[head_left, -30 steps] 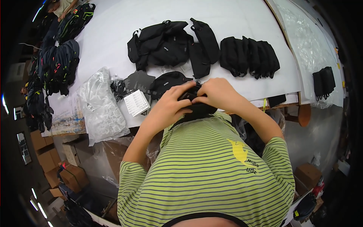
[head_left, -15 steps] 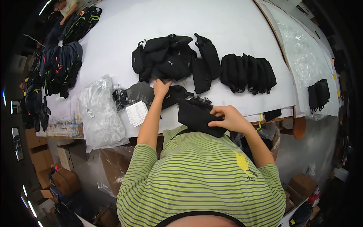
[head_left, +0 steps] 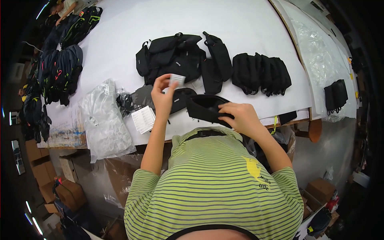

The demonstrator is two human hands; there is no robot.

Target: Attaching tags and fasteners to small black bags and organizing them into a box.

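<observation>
Between thumb and fingers, my left hand pinches a small white printed packet, raised in front of a pile of black fabric bags. My right hand grips the right end of a black fabric pouch close to my body. The pouch's mouth gapes upward and its inside is dark. White printed cards lie in a small stack left of the pouch. Behind my left wrist rest more flat black pieces.
A row of black pouches stands right of the pile. Clear plastic bags lie at the table's left front edge. Dark backpacks are heaped at far left, near another person. Clear film covers the right side table.
My left hand has come up from the base of the pile with the white packet. The pouch in my right hand has moved slightly up and its mouth has opened wider.
</observation>
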